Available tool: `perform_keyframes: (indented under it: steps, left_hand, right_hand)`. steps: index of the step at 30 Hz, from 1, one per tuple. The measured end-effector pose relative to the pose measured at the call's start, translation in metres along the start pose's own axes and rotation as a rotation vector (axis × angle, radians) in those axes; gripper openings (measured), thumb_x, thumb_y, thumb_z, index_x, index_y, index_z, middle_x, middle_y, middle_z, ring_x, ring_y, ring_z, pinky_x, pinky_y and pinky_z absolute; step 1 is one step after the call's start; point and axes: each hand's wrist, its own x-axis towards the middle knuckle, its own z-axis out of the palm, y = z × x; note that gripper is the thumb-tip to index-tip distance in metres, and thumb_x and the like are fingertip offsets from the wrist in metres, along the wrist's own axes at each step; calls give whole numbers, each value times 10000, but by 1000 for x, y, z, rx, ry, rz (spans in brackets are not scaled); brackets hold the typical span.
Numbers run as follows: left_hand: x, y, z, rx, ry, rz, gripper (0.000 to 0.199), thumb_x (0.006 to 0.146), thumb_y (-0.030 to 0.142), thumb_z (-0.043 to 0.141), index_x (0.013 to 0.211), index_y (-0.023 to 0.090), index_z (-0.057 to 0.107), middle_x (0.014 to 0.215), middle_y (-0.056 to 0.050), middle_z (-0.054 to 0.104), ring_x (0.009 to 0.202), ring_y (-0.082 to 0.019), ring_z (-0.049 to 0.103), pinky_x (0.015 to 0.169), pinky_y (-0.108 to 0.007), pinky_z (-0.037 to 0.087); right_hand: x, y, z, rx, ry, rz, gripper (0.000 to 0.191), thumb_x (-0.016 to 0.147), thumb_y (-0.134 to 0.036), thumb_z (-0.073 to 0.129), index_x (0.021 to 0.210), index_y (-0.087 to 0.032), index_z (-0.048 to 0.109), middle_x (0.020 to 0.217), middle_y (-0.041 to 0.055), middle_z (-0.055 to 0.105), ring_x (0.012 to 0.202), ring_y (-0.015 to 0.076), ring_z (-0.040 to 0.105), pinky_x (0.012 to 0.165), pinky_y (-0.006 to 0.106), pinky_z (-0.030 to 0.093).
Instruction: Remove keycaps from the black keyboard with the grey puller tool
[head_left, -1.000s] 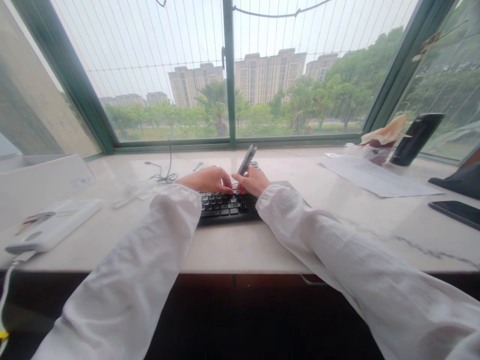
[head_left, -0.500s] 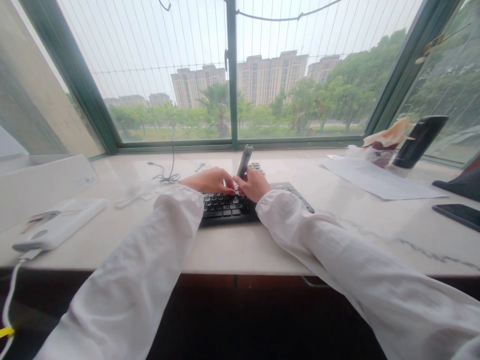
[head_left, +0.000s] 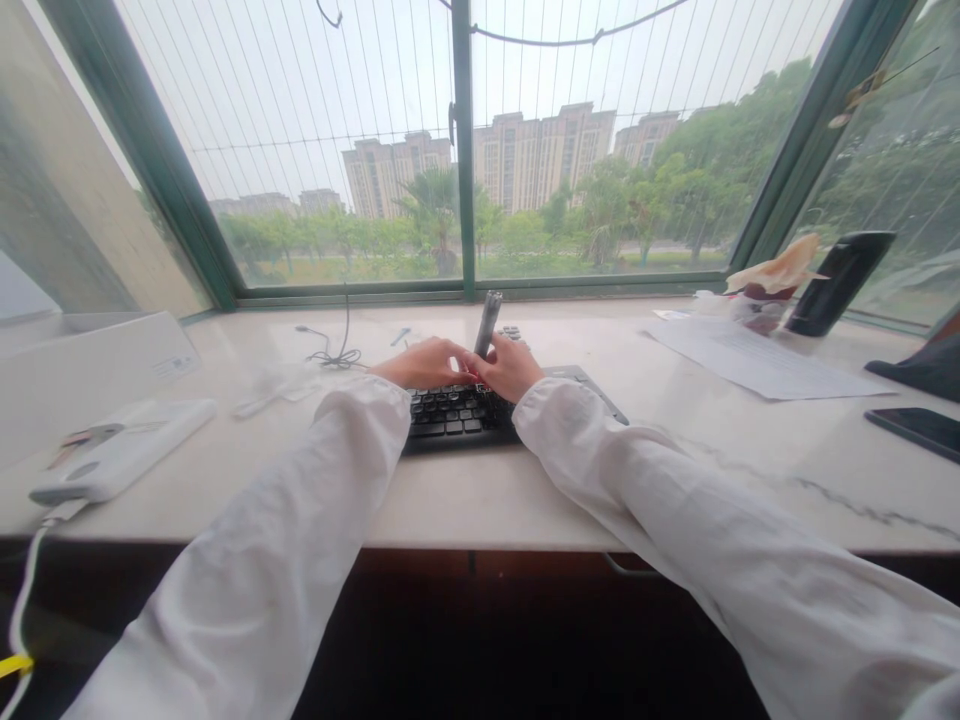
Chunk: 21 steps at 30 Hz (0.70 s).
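A black keyboard (head_left: 450, 415) lies on the pale tabletop, with some of its middle hidden under my hands. My right hand (head_left: 510, 367) is closed around a dark grey, stick-like tool (head_left: 489, 322) that stands nearly upright over the keys; its lower end is hidden. From the left, my left hand (head_left: 431, 363) reaches over the upper keys. Its fingers are bent together and meet the right hand's fingertips near the tool's base. Whatever they pinch is too small or covered to make out. Behind the right hand, small pale pieces like keycaps (head_left: 511, 332) lie partly hidden.
To the left are a white power bank (head_left: 124, 455) with a plugged-in cable, a white box (head_left: 97, 375) and a coiled thin cable (head_left: 337, 355). Paper (head_left: 757, 355), a phone (head_left: 919, 430) and a black upright object (head_left: 841, 285) are on the right. A window stands behind.
My left hand has shifted slightly right and up, bringing its fingertips against the right hand's. The tool tilts a little differently; the keyboard has stayed put.
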Motion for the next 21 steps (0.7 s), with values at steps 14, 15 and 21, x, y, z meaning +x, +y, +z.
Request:
perform_keyframes:
  steps: [14, 15, 21]
  left_hand:
    - [4, -3, 7, 81, 78, 68, 239, 781, 376, 591, 852, 199, 736, 759, -25, 711, 680, -140, 633, 626, -206, 435]
    - [4, -3, 8, 79, 81, 76, 237, 783, 370, 589, 847, 195, 734, 759, -25, 711, 680, -139, 632, 625, -205, 436]
    - [4, -5, 10, 61, 109, 117, 263, 793, 387, 579, 810, 169, 726, 730, -29, 700, 660, -131, 620, 608, -198, 425]
  right_hand:
    - [-2, -2, 4, -20, 79, -1, 214, 864, -408, 551, 862, -198, 593, 786, 52, 682, 750, 190, 628, 652, 251, 412]
    - [-2, -1, 5, -28, 86, -3, 208, 864, -402, 549, 857, -199, 588, 787, 53, 680, 750, 192, 626, 647, 253, 409]
    - [-1, -1, 5, -32, 64, -1, 200, 868, -394, 543, 883, -200, 591, 798, 49, 682, 761, 191, 629, 647, 246, 405]
